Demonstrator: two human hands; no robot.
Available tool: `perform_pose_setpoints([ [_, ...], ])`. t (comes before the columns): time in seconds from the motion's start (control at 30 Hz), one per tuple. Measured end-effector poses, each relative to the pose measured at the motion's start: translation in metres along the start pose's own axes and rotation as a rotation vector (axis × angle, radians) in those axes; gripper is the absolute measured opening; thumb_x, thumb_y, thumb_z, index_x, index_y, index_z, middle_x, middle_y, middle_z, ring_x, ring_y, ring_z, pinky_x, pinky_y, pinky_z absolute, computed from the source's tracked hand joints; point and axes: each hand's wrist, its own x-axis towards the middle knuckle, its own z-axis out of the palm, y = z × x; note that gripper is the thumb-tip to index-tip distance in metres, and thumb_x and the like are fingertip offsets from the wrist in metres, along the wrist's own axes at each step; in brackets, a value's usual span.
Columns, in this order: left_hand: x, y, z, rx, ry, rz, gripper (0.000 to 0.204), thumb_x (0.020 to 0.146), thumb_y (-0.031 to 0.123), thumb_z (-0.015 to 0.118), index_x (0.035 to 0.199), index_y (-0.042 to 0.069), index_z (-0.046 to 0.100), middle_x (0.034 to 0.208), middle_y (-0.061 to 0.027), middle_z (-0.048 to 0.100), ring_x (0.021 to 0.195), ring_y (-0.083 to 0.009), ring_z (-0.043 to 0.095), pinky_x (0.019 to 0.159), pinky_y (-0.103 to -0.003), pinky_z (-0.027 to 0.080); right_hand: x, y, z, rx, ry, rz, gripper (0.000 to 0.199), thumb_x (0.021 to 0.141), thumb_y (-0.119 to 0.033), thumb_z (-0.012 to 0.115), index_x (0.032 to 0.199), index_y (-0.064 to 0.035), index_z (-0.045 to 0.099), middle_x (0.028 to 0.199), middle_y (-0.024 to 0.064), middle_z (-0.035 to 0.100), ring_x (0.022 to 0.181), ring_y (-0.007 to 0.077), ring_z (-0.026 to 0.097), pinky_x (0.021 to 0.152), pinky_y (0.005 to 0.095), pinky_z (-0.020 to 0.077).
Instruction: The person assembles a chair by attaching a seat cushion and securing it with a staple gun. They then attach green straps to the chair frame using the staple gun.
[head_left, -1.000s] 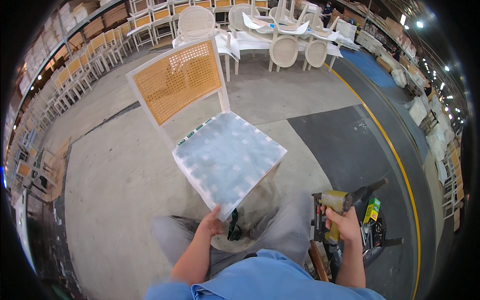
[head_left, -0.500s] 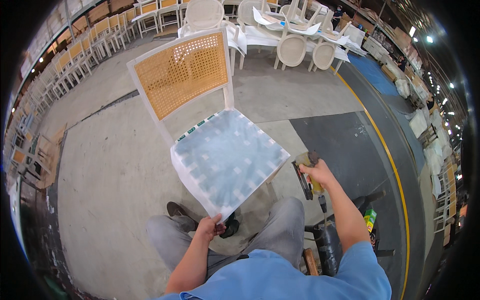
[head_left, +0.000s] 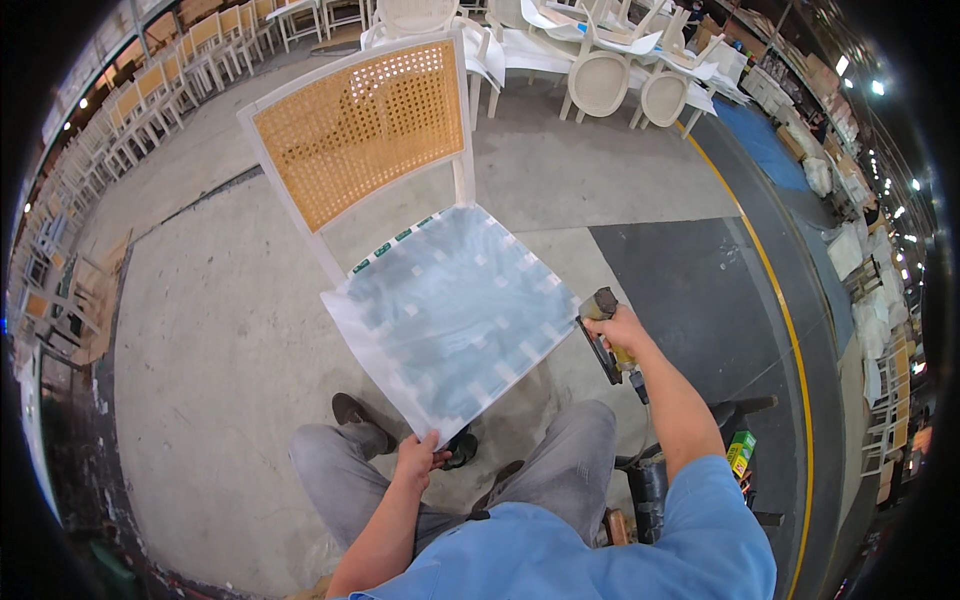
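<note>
Two hands at one woven-backed chair (head_left: 360,125), with thin cloth (head_left: 450,310) spread over it.
The chair stands on the floor (head_left: 220,340) at 12 o'clock from the person. The left hand (head_left: 418,460) has its fingers pinching the cloth's 6 o'clock corner; the right hand (head_left: 620,332) has its fingers wrapped around a staple gun (head_left: 602,303) beside the 3 o'clock corner. The cloth looks light, soft and easily creased, best held by its edge; the gun is probably heavy. The chair seems stiff, its weave fragile, so a back post (head_left: 464,180) offers a safer hold.
</note>
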Motion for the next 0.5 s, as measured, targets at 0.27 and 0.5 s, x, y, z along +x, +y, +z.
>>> perform_pose_setpoints([
  [0.27,-0.001,-0.003,0.002,0.052,0.003,0.071,0.032,0.098,0.029,0.063,0.119,0.005,0.063,0.103,-0.0071,0.071,0.077,-0.0197,0.068,0.064,-0.033,0.045,-0.012,-0.004,0.003,0.014,-0.062,0.044,0.016,0.088,-0.019,0.076,0.089,-0.0053,0.068,0.076,0.0028,0.066,0.050,0.0121,0.051,0.047,0.0300,0.0422],
  [0.5,-0.004,-0.002,0.004,0.005,0.032,0.103,0.030,0.098,0.021,0.063,0.120,-0.001,0.064,0.105,-0.0092,0.069,0.086,-0.0192,0.066,0.069,-0.032,0.051,-0.030,-0.012,0.021,0.028,-0.055,0.001,0.016,0.089,-0.018,0.075,0.092,-0.0040,0.068,0.078,0.0041,0.067,0.050,0.0127,0.051,0.047,0.0297,0.0435],
])
